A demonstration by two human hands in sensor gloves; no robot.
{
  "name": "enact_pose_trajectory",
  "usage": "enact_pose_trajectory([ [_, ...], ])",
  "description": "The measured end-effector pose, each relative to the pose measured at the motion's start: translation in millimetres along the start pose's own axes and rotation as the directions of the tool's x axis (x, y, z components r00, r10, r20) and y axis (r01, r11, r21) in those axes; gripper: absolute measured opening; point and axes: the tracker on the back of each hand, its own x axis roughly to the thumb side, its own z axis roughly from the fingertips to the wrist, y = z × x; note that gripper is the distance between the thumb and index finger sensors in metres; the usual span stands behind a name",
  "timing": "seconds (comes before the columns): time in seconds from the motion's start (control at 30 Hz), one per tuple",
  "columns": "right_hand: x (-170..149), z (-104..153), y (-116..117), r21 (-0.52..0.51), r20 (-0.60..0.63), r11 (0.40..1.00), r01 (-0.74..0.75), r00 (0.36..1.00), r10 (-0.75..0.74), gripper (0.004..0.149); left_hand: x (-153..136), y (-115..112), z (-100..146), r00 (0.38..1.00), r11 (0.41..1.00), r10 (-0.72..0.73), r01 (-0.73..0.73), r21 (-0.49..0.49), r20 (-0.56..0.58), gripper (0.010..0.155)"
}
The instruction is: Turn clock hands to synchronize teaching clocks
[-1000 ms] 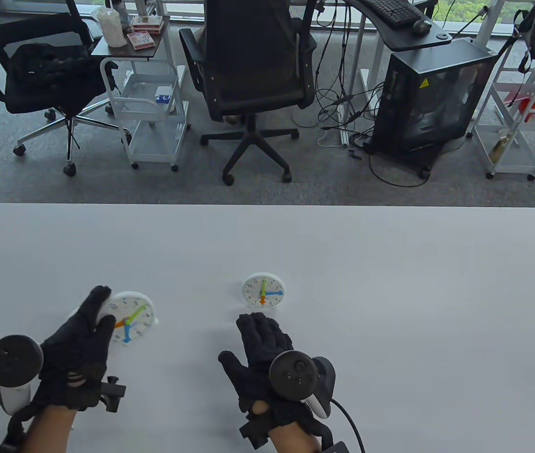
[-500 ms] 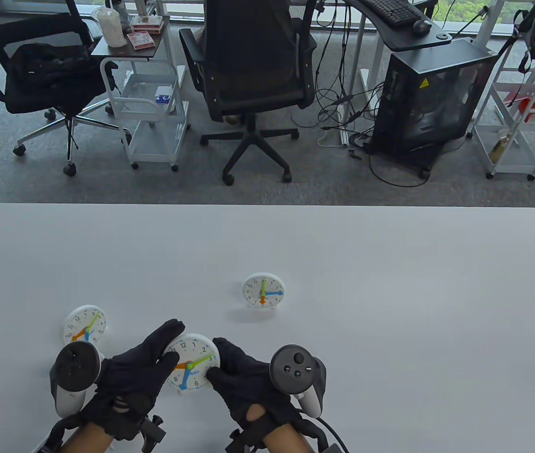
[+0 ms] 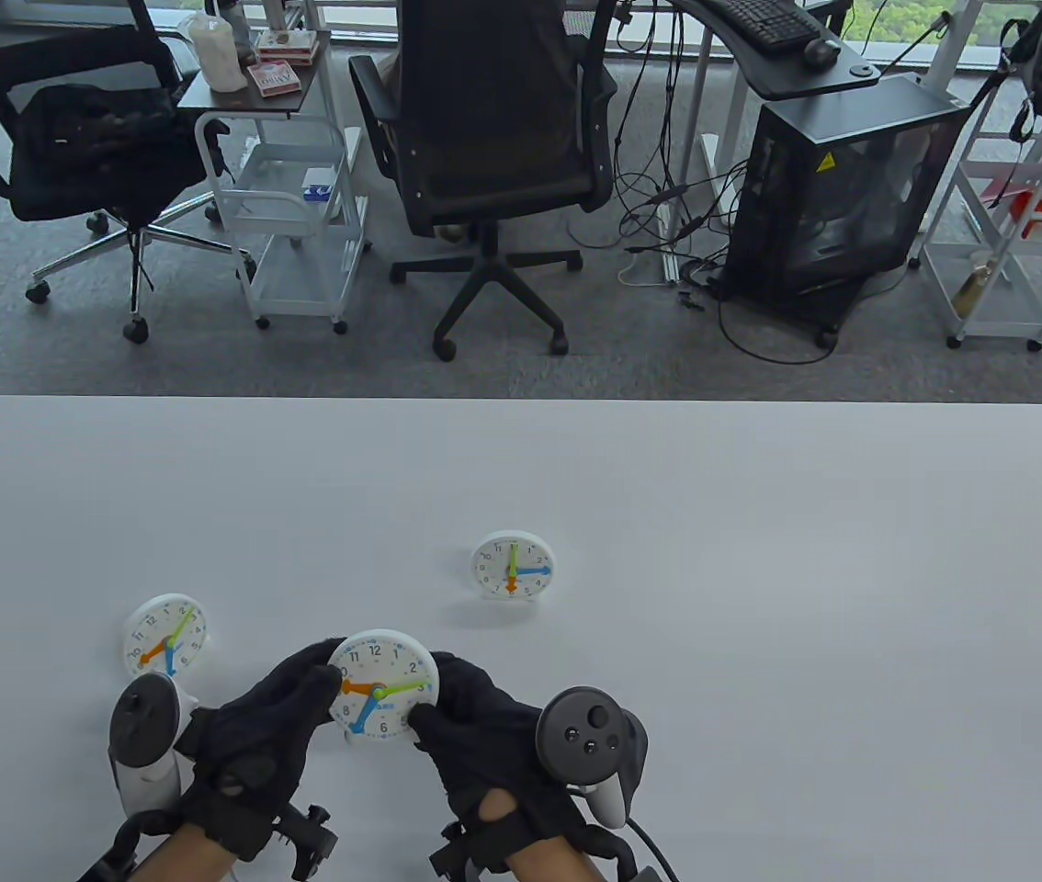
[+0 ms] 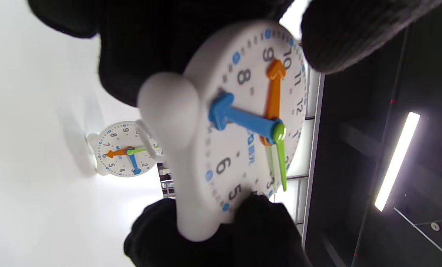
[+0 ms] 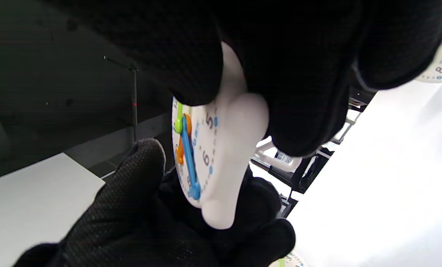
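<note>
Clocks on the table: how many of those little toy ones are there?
3. One clock is held between the left hand and right hand near the front edge. A second clock stands just left of them. A third clock stands farther back, mid-table. None seems hidden.

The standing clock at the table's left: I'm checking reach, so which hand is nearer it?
Left. The left hand sits just below-right of that clock; the right hand is farther right, past the held clock.
</note>
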Motion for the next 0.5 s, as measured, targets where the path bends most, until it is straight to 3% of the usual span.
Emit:
enact_pose_trajectory([
  [0.23, 4.9, 1.0, 2.4, -0.003, 0.033, 0.995, -0.098, 0.995, 0.098, 0.064, -1.1, 0.7, -0.8, 0.999, 0.999, -0.035, 0.035, 0.019, -0.009, 0.052],
  [0.5, 3.0, 0.1, 3.2, 0.005, 0.024, 0.993, -0.114, 0.993, 0.114, 0.064, -4.8, -1.2, -2.9, 0.999, 0.999, -0.034, 0.033, -0.023, -0.040, 0.052],
])
